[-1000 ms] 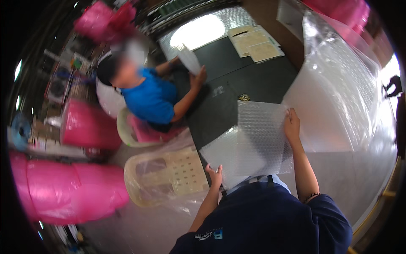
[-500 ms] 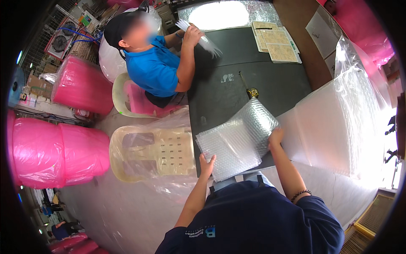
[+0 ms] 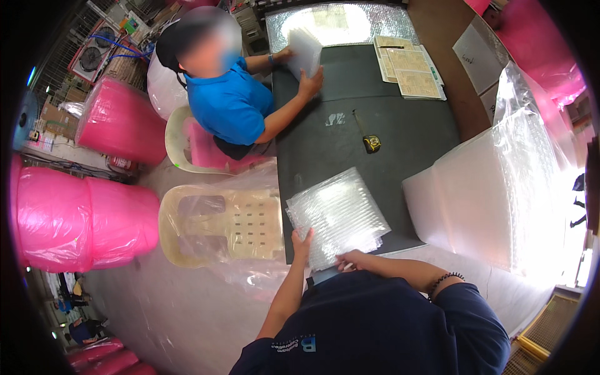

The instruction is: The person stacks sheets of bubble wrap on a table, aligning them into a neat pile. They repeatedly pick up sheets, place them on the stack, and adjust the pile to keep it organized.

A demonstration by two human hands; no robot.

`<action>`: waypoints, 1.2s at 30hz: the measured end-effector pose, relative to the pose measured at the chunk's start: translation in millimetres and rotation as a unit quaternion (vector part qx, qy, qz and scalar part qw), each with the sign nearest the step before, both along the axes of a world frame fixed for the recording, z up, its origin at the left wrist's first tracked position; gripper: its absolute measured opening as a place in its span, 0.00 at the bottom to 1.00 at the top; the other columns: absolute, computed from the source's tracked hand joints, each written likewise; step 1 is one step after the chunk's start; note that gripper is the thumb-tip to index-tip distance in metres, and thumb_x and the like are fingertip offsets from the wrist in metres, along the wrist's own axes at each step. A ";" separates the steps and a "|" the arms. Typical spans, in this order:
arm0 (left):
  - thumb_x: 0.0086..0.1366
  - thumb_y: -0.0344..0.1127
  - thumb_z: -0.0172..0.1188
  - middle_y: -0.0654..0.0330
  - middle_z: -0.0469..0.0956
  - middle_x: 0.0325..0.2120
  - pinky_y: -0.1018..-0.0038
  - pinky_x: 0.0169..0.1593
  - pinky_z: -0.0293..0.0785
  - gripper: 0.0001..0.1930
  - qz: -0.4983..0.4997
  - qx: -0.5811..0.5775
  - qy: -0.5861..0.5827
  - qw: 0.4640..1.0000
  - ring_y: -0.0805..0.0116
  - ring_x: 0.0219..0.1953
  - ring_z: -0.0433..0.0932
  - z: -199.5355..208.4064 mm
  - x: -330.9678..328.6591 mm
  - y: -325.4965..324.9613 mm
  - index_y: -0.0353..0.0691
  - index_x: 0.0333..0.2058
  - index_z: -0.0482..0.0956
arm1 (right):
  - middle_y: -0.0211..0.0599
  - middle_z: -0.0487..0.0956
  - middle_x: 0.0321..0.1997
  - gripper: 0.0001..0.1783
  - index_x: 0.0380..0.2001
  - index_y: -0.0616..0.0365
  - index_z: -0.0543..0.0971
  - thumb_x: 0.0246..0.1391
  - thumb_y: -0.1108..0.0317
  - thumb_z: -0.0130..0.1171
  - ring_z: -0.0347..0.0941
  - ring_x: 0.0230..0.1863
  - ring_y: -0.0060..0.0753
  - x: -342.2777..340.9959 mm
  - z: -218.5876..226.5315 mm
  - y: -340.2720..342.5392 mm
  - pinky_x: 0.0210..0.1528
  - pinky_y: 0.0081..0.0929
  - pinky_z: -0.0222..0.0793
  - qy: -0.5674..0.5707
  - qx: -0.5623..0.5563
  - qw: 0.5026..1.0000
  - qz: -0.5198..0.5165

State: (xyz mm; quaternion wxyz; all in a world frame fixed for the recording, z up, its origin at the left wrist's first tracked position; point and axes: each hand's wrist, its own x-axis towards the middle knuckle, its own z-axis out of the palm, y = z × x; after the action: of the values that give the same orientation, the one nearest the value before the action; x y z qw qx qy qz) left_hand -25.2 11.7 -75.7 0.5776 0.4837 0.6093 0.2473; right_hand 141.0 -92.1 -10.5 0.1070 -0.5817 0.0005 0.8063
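Observation:
A stack of clear bubble wrap sheets [image 3: 340,215] lies at the near end of the dark table [image 3: 425,137]. My left hand [image 3: 302,245] grips its left edge, thumb over the top and fingers hidden beneath. At the near edge, close to my body, my right hand [image 3: 354,259] is closed on the stack's border, its fingertips partly covered. A yellow and black tape measure [image 3: 371,144] sits beyond the sheets, with a bit of blade drawn out.
Across the table's left side, a person in blue [image 3: 228,106] holds clear sheets [image 3: 304,53]. Papers on a board [image 3: 409,67] lie far right. Wrapped pale stacks [image 3: 475,187] stand right. A cream plastic chair [image 3: 256,228] and pink rolls [image 3: 87,215] are left.
My right hand has come from the stack's right side to its near edge. The upper sheet, folded up before, now lies flat. The other person's sheets have turned upright in both hands.

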 end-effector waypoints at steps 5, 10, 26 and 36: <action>0.46 0.42 0.69 0.46 0.61 0.49 0.65 0.55 0.58 0.39 -0.019 0.051 0.048 0.997 0.57 0.52 0.62 4.9 3.1 -0.3 0.31 0.51 0.58 | 0.34 0.76 0.24 0.15 0.26 0.57 0.78 0.50 0.55 0.57 0.70 0.23 0.27 18.0 25.3 23.6 0.27 0.27 0.66 -0.145 0.414 0.858 0.267; 0.46 0.29 0.68 0.50 0.66 0.49 0.66 0.51 0.66 0.35 0.053 -0.026 -0.079 0.995 0.59 0.49 0.68 36.9 6.2 -3.7 0.31 0.52 0.59 | 0.46 0.69 0.52 0.36 0.51 0.58 0.65 0.39 0.58 0.67 0.67 0.50 0.36 92.8 25.5 59.8 0.48 0.32 0.64 -0.488 0.299 0.810 -0.127; 0.51 0.35 0.63 0.54 0.67 0.46 0.71 0.52 0.66 0.25 -0.228 0.088 -0.253 0.936 0.63 0.48 0.70 142.6 12.3 38.6 0.36 0.47 0.67 | 0.34 0.67 0.55 0.51 0.56 0.54 0.62 0.21 0.75 0.73 0.62 0.57 0.32 156.4 104.0 9.2 0.59 0.30 0.56 -0.233 0.557 0.796 -0.045; 0.60 0.32 0.53 0.58 0.70 0.42 0.72 0.50 0.70 0.18 -0.139 0.000 -0.291 0.947 0.68 0.44 0.70 72.6 15.5 23.3 0.38 0.49 0.65 | 0.42 0.59 0.63 0.58 0.63 0.50 0.51 0.26 0.70 0.72 0.55 0.63 0.40 139.8 49.2 -0.2 0.63 0.30 0.51 -0.290 0.568 0.771 -0.002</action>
State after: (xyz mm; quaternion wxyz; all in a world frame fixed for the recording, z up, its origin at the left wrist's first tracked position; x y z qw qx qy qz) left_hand -9.7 34.9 -3.0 0.7583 0.4704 0.3417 0.2949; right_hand 280.8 -92.3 38.7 0.4141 -0.6211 -0.4872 0.4532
